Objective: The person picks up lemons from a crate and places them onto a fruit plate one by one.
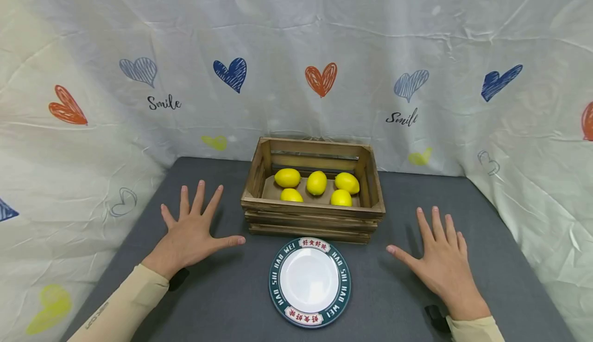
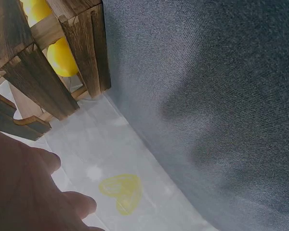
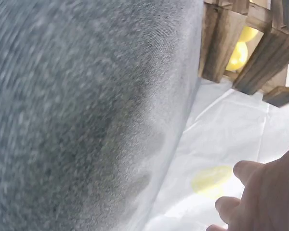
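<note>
Crate [image 1: 312, 220] runs lengthwise side to side, left hand [image 1: 189, 235] and right hand [image 1: 441, 264] spread, grip released.

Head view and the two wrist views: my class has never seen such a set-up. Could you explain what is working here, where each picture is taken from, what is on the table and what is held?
There is no machine, just a person's left hand and right hand, fingers spread, holding nothing. The wide picture comes from a camera on the head, looking forward and down; the close ones come from a camera on each wrist. On the grey table stands a crate, with five lemons showing inside. A plate lies in front of it.
</note>
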A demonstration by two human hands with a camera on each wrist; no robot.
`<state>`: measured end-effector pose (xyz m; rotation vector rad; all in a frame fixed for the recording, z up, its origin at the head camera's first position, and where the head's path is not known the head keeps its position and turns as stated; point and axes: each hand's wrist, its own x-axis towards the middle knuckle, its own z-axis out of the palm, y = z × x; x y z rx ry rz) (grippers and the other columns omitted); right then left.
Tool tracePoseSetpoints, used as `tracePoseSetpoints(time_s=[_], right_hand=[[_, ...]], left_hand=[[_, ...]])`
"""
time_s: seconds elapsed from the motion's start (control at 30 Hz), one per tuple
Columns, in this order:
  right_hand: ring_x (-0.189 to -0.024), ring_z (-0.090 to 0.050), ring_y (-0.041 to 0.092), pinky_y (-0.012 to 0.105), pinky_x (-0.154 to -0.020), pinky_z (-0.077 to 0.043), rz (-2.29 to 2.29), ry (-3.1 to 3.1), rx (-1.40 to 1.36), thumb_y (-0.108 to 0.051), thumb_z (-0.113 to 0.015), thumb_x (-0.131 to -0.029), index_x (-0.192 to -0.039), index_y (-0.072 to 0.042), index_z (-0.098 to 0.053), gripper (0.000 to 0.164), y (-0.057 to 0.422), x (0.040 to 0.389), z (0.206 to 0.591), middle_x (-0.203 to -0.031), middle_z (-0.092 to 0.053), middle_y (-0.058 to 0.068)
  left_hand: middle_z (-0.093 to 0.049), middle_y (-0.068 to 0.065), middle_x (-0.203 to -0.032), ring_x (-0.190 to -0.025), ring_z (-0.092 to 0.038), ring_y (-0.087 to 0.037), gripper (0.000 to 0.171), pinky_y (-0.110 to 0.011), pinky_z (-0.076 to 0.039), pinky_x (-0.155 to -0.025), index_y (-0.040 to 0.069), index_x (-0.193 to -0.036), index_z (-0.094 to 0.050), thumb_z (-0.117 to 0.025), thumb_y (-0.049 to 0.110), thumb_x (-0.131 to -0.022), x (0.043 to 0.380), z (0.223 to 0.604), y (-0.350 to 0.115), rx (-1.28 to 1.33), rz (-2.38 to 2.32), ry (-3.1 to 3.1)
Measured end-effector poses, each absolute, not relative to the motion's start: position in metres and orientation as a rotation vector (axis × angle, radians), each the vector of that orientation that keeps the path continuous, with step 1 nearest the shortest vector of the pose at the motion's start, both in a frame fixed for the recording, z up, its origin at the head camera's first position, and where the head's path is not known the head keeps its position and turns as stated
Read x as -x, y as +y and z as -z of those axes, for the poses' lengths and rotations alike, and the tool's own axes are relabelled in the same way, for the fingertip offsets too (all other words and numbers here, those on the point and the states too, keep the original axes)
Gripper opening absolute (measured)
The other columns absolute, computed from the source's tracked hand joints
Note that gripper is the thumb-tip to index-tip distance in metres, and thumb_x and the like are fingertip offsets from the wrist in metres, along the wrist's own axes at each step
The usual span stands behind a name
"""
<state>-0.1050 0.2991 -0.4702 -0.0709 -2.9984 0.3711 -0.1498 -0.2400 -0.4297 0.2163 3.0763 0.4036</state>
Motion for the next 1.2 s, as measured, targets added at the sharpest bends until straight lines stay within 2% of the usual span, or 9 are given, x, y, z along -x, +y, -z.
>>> tracePoseSetpoints(time_s=[0.2,0.37,0.5,0.77,1.0,1.2], right_hand=[[-0.162,-0.006,0.062,0.084,-0.12,-0.013,-0.449,-3.007,0.075,-0.085,-0.064,-0.087,-0.175,-0.011,-0.011,0.126,0.294,0.107,0.468,-0.179,-0.003,0.03],[-0.163,-0.003,0.06,0.086,-0.118,-0.012,-0.601,-3.034,0.053,-0.079,-0.06,-0.095,-0.175,-0.016,-0.002,0.117,0.288,0.112,0.463,-0.181,0.005,0.025],[-0.165,-0.001,0.058,0.088,-0.118,-0.013,-0.818,-2.999,-0.004,-0.067,-0.06,-0.102,-0.176,-0.019,0.0,0.107,0.278,0.119,0.458,-0.182,0.006,0.022],[-0.166,-0.009,0.052,0.082,-0.124,-0.012,-1.281,-2.704,-0.169,-0.045,-0.049,-0.112,-0.176,-0.019,-0.009,0.08,0.247,0.136,0.451,-0.183,-0.005,0.014],[-0.17,-0.006,0.038,0.076,-0.13,-0.007,-1.696,-2.407,-0.118,-0.044,-0.036,-0.113,-0.176,-0.029,-0.012,0.069,0.216,0.149,0.461,-0.184,-0.006,0.002],[-0.168,-0.013,0.032,0.069,-0.133,-0.007,-1.912,-2.207,-0.122,-0.043,-0.031,-0.112,-0.175,-0.026,-0.018,0.067,0.2,0.157,0.47,-0.183,-0.012,0.003]], left_hand=[[0.017,-0.02,-0.181,-0.161,0.02,-0.061,0.137,-0.097,0.012,-0.106,0.031,-0.176,0.001,-0.065,0.096,-0.075,0.149,0.43,-0.24,-0.22,-0.422,3.075],[0.019,-0.019,-0.18,-0.16,0.023,-0.06,0.136,-0.097,0.012,-0.105,0.031,-0.175,0.003,-0.066,0.094,-0.076,0.148,0.431,-0.241,-0.225,-0.437,3.071],[0.021,-0.016,-0.18,-0.16,0.024,-0.059,0.136,-0.097,0.012,-0.106,0.031,-0.175,0.004,-0.067,0.093,-0.077,0.148,0.43,-0.242,-0.228,-0.454,3.069],[0.024,-0.008,-0.18,-0.162,0.029,-0.052,0.134,-0.094,0.014,-0.11,0.038,-0.173,0.01,-0.066,0.094,-0.077,0.15,0.422,-0.236,-0.27,-0.562,3.038],[0.027,-0.005,-0.179,-0.162,0.032,-0.048,0.132,-0.092,0.014,-0.111,0.039,-0.172,0.013,-0.067,0.09,-0.08,0.147,0.406,-0.236,-0.276,-0.626,3.009],[0.027,-0.003,-0.179,-0.162,0.032,-0.045,0.131,-0.09,0.015,-0.113,0.039,-0.171,0.015,-0.066,0.09,-0.082,0.147,0.39,-0.232,-0.301,-0.63,3.008]])
